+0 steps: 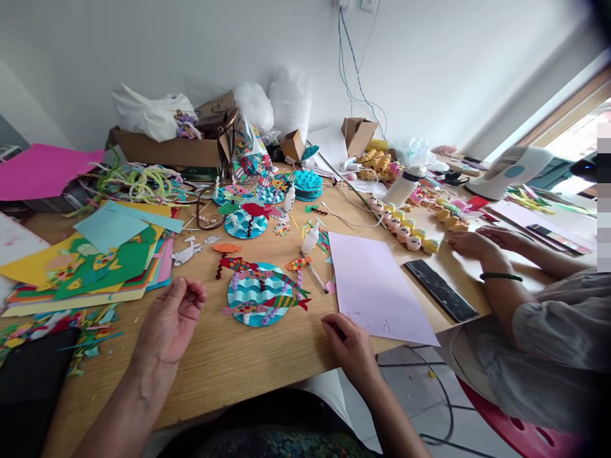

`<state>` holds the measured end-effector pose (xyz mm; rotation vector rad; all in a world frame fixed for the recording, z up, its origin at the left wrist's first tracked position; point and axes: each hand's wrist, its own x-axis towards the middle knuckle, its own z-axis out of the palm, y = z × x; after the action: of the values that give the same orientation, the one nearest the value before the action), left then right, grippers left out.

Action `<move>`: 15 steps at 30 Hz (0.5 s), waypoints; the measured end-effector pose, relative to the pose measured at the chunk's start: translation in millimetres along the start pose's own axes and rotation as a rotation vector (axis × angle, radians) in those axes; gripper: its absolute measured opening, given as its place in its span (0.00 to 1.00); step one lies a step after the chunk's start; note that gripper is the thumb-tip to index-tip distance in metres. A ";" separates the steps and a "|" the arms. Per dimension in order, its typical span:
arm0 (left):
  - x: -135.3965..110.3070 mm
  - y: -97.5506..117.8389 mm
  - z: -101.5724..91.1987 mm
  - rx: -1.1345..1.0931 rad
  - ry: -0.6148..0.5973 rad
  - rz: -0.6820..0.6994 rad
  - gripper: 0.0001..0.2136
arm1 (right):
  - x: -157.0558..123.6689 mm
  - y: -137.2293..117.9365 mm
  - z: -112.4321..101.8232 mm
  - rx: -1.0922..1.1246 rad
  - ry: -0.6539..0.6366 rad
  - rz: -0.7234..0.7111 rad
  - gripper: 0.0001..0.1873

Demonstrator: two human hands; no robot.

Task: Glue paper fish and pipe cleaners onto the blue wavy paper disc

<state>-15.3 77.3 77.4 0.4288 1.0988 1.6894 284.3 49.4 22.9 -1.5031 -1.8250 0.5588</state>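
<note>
My left hand [177,318] is raised over the table, palm turned inward, its fingers curled toward the thumb with nothing visible in them. Loosely closed, my right hand [351,346] rests at the table's front edge beside the lower left corner of a lilac sheet [377,280] with faint pencil lines; no object shows in it. Between my hands lies a round blue paper craft [260,285] with wavy strips and colourful paper fish. An orange fish [226,248] lies just behind it, and white fish cutouts [187,252] lie beyond my left hand.
Coloured paper sheets [109,254] and a black phone-like object [35,388] are at left. A glue bottle [310,238] and a pen [315,275] stand and lie behind the craft. At right are a dark flat case [440,291] and another person's hands [472,245].
</note>
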 end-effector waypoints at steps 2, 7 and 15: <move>-3.0 0.7 2.3 -0.001 0.045 -0.016 0.08 | -1.1 -0.5 0.0 0.004 -0.002 -0.001 0.08; -6.0 0.0 1.0 -0.026 0.031 -0.039 0.09 | -3.4 -1.3 0.0 -0.001 -0.011 0.002 0.09; -5.8 -5.1 -5.0 -0.029 -0.042 0.012 0.12 | -5.8 -0.5 0.3 -0.003 -0.022 0.006 0.08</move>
<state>-13.7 70.1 71.8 0.4512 1.0417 1.6969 284.2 43.6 21.6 -1.5107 -1.8390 0.5779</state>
